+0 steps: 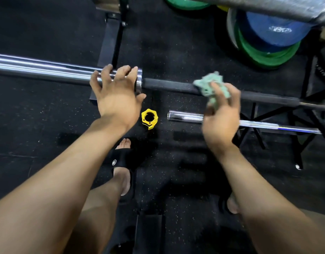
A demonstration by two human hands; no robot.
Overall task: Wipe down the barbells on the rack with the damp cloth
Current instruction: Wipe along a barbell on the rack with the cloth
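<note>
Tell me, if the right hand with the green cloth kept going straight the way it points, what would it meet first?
Most likely the dark shaft of the barbell. The right hand points up and away, and the cloth it holds already overlaps that shaft, though whether they touch is unclear.

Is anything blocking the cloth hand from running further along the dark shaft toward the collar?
Nothing visible. The right hand holds the green cloth on the dark shaft, and the stretch up to the chrome collar is bare. The left hand rests on the sleeve just beyond the collar, with its thumb below it.
</note>
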